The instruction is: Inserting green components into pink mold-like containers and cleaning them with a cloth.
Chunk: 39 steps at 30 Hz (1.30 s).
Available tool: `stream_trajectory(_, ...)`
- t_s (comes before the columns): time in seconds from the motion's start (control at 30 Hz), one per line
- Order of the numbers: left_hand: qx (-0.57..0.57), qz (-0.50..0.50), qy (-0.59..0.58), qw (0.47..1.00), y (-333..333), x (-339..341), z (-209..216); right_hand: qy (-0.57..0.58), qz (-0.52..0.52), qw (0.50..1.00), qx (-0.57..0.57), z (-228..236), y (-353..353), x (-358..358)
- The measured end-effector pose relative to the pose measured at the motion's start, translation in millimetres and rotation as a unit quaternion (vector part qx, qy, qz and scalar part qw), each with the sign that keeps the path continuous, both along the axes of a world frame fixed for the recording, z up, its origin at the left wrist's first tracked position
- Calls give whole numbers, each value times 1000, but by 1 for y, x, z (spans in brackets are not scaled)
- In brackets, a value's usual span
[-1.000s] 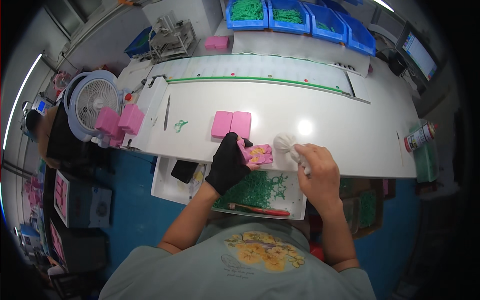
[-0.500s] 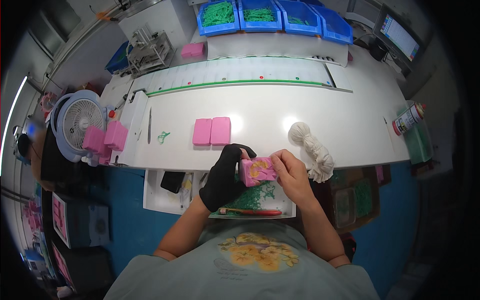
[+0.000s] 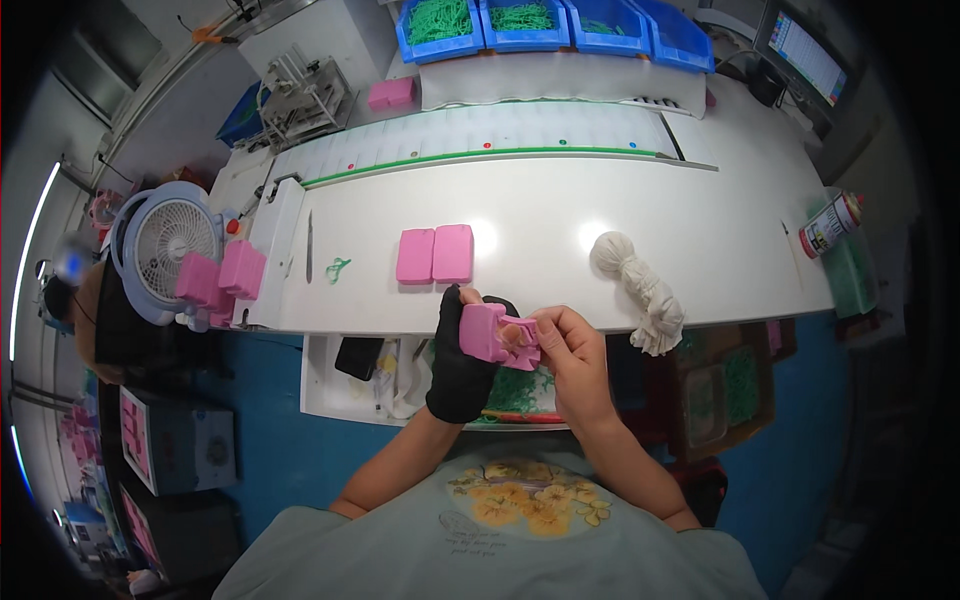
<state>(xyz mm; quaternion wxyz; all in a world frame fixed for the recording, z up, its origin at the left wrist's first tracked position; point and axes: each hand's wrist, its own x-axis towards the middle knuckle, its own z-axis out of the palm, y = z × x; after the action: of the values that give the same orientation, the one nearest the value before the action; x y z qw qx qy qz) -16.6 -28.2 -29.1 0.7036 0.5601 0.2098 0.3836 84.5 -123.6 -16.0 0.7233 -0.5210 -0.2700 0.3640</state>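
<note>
In front of my chest, above an open drawer, I hold a pink rubber mould. Its right side is bent and spread, and a yellowish hollow shows inside. A black fingerless glove covers my left hand, which is wrapped round the mould's left part. The thumb and fingers of my right hand pinch the right edge; whether a small piece sits between them I cannot make out. Two closed pink blocks lie side by side on the white table just beyond. Further left are a small green looped piece and a thin metal tool.
A twisted white cloth lies right of my hands. The drawer below holds green bits and a red-handled tool. Blue bins line the back. A fan and pink blocks stand left, a spray can right.
The mould has turned in my hands and its right side is now bent further open. My left hand has shifted slightly right with it. The whole view has moved a little.
</note>
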Motion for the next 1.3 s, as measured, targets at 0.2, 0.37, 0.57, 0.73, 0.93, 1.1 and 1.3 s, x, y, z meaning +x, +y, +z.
stream_trajectory(0.2, 9, 47, 16, 999, -7, 5, 3, -79, -54, 995, -16, 2, 4, -15)
stream_trajectory(0.37, 70, 23, 48, 996, -9, -1, 0, -81, -42, 996, 3, -7, 4, -1)
stream_trajectory(0.57, 69, 33, 59, 995, -12, 1, 10, 28, -28, 997, 62, -7, 6, -2)
stream_trajectory(0.73, 59, 79, 63, 993, -19, 7, 13, -96, -70, 993, 13, 3, 8, -12)
stream_trajectory(0.93, 91, 90, 30, 991, -12, 9, -6, -16, -25, 999, 20, -3, 8, -6)
stream_trajectory(1.1, 36, 99, 37, 994, -24, 13, 11, -10, -83, 996, 30, -5, 12, -18)
stream_trajectory(1.3, 219, 178, 132, 950, -25, 16, -3, -90, -147, 985, 14, -16, 18, -20)
